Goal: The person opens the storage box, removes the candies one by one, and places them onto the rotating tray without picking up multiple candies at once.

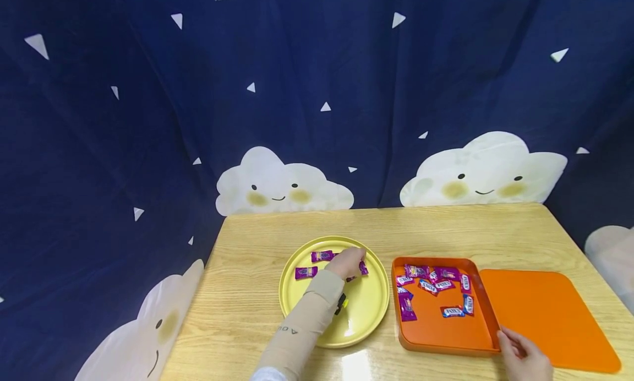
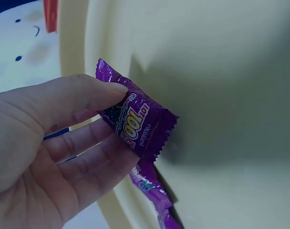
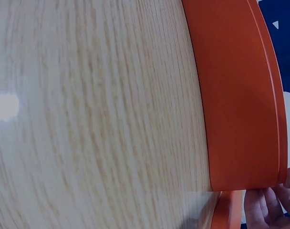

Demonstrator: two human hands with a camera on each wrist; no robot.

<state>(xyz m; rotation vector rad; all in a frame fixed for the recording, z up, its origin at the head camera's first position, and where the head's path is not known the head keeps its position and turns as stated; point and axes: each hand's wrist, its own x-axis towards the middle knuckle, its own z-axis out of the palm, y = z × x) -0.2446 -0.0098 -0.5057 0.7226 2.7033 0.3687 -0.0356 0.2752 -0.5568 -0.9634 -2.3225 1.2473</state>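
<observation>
My left hand (image 1: 348,261) is over the far right part of a round yellow plate (image 1: 364,309). Thumb and fingers pinch a purple-wrapped candy (image 2: 135,119) printed "100", close over the plate in the left wrist view. Just below it lies another purple candy (image 2: 152,186), and more purple candies (image 1: 306,272) lie on the plate's far side. At the near right corner of a square orange box (image 1: 441,349), my right hand (image 1: 526,354) grips the wall, thumb at the rim and fingers outside.
Inside the box are several purple candies (image 1: 408,308) and small red, white and blue wrapped candies (image 1: 452,311). Right of the box, a flat orange lid (image 1: 550,320) lies on the wooden table (image 1: 238,293). A dark blue curtain (image 1: 307,56) hangs behind.
</observation>
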